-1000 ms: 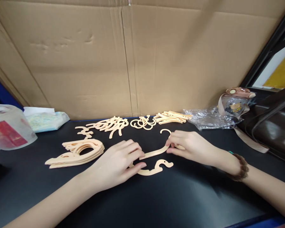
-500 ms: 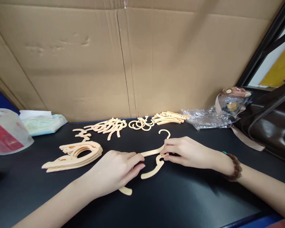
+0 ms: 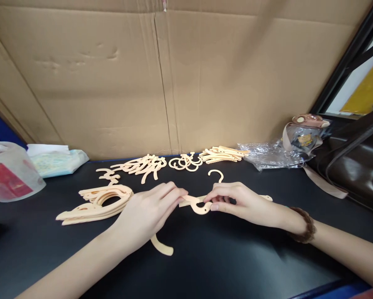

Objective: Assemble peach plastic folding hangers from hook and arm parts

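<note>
Between my two hands is a beige plastic hanger arm (image 3: 201, 209) with a curled end and a small hole. My left hand (image 3: 152, 207) pinches it on the left, and my right hand (image 3: 240, 203) grips its curled end between thumb and fingers. Behind it a straight beige bar (image 3: 265, 198) runs under my right hand, partly hidden. A loose hanger hook (image 3: 216, 174) shows just above my right fingers. Another curved hanger piece (image 3: 162, 247) lies on the black table, partly covered by my left hand.
Stacked folding hangers (image 3: 105, 203) lie left of my left hand. Along the cardboard wall (image 3: 111, 83) are piles of hanger arms (image 3: 145, 166), hooks (image 3: 186, 162) and bars (image 3: 223, 154). A plastic bag (image 3: 264, 155), a bottle (image 3: 304, 135), a tub (image 3: 12, 174) and a wipes pack (image 3: 58, 162) stand around.
The hanger arm that hung below my right fingers has turned and moved up, its curled end now between both hands. My left hand has risen slightly and grips its other side.
</note>
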`<action>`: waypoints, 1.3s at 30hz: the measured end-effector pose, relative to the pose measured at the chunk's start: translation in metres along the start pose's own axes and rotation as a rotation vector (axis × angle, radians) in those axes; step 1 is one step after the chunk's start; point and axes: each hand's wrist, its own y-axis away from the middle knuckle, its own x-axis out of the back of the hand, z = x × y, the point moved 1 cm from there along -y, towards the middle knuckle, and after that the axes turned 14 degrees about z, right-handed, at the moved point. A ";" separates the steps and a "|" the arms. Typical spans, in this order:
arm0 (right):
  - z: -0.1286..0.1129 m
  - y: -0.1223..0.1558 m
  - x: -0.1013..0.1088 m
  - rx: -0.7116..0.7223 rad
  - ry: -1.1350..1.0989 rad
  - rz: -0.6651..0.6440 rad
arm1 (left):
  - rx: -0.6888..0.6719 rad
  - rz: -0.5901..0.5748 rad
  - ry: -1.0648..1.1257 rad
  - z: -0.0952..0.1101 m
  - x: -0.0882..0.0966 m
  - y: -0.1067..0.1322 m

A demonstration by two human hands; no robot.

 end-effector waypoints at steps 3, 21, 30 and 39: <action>0.005 0.000 0.001 -0.008 0.010 0.046 | 0.078 0.009 -0.030 -0.005 -0.002 0.001; -0.007 0.009 -0.020 0.202 0.223 0.128 | -0.276 -0.016 -0.025 0.027 -0.005 0.001; -0.008 0.009 -0.025 0.283 0.295 0.113 | -0.399 0.004 -0.228 0.034 -0.012 0.006; -0.011 0.010 -0.024 0.311 0.322 0.080 | -0.101 -0.151 0.112 0.029 -0.014 0.013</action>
